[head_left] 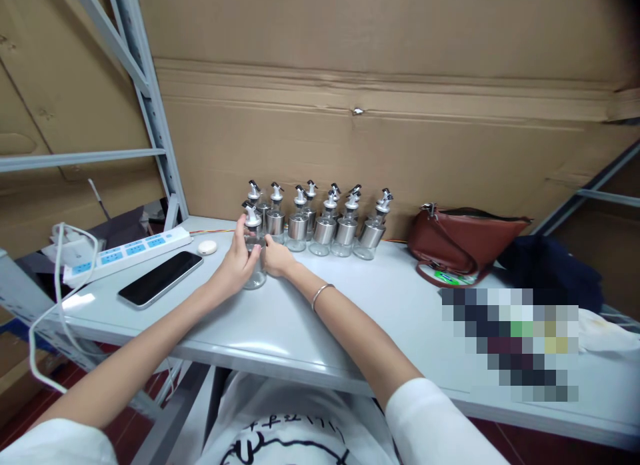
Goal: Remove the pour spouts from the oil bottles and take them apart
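Observation:
Near the left middle of the table stands a glass oil bottle point(257, 278) with a silver and black pour spout on top. My left hand point(239, 257) wraps around its left side, thumb across the front of the glass. On the bottle's right side, my right hand point(279, 255) is closed against it, with some fingertips hidden. Just behind my hands, several similar oil bottles point(323, 235) with metal bands and pour spouts stand upright in a cluster.
A black phone point(161, 280), a white power strip point(127, 252) and a small round white object point(207, 247) lie to the left. A brown handbag point(463, 242) sits at the right, beside dark cloth point(555, 268) and a pixelated patch. Cardboard point(390, 145) stands behind the table point(320, 338).

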